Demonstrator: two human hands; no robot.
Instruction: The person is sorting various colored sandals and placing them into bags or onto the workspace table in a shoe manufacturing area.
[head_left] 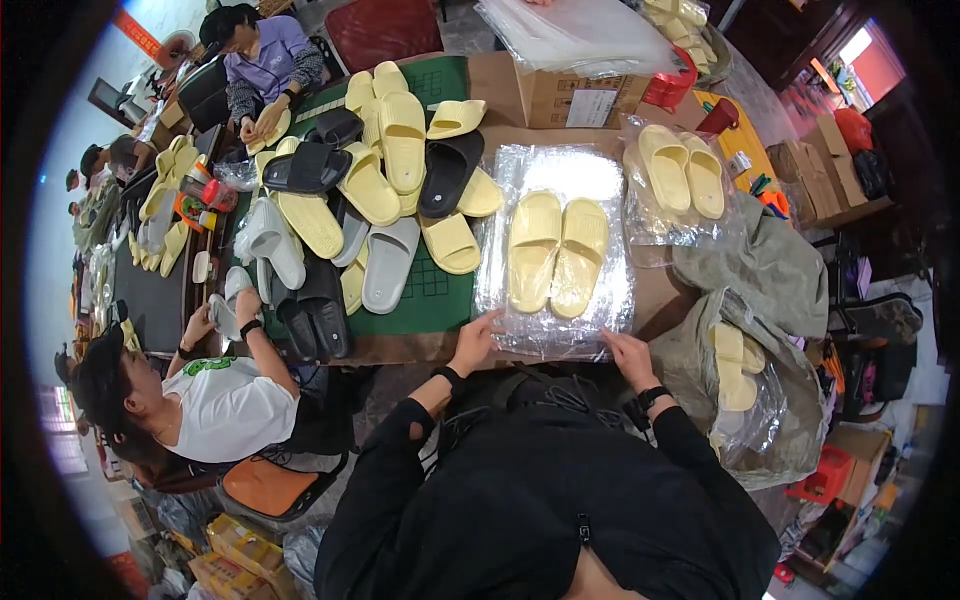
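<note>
A pair of pale yellow slippers (pixel 534 250) lies side by side, toes away from me, in a clear plastic bag (pixel 560 335). Glare crosses the film, and more shiny bags are stacked beneath. At the bag's near left corner, my left hand (pixel 474 343) is closed with the fingertips on its edge. My right hand (pixel 630 358) pinches the near right corner between thumb and fingers. Just beyond, to the right, another bagged yellow pair (pixel 684 175) rests on the table. A pile of loose yellow, grey and black slippers (pixel 390 262) covers the green mat to the left.
A cardboard box (pixel 580 100) topped with plastic sheets (pixel 580 40) stands at the back. To my right, an open woven sack (pixel 790 400) holds bagged slippers. One co-worker (pixel 230 390) sits at the left handling grey slippers; another (pixel 265 65) sits beyond the pile.
</note>
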